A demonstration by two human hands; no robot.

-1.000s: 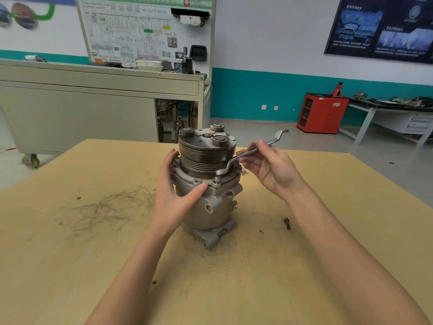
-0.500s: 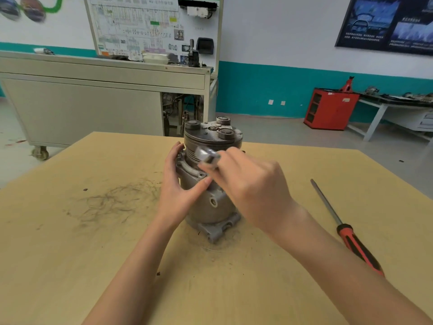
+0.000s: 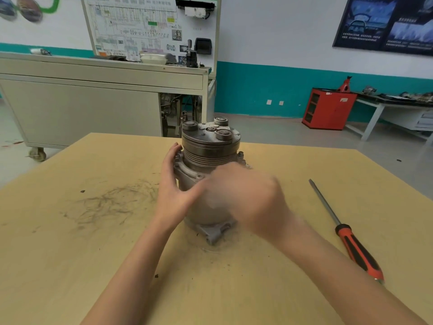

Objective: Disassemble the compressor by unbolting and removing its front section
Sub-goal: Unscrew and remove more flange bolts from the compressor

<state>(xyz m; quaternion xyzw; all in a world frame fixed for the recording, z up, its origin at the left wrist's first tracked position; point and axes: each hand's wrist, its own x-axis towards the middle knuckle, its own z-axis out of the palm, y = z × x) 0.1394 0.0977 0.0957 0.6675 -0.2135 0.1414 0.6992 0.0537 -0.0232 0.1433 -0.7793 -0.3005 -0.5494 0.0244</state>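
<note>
The grey metal compressor [image 3: 210,146] stands upright on the wooden table [image 3: 70,254], pulley end up, with its bolted front section on top. My left hand [image 3: 172,195] grips its left side, fingers behind and thumb in front. My right hand [image 3: 246,195] is a motion-blurred fist right in front of the body, just below the flange. It hides the lower housing. The wrench it held a moment ago does not show behind it and lies nowhere on the table.
A red-handled screwdriver [image 3: 351,242] lies on the table to the right, tip pointing away. Dark scuff marks cover the table's left part. Beyond the table stand a grey wheeled cabinet [image 3: 82,109] and a red cabinet [image 3: 328,109].
My right hand has swung the wrench from the compressor's right side across its front and dropped lower. The left hand keeps its hold. The camera has moved, bringing the screwdriver into view.
</note>
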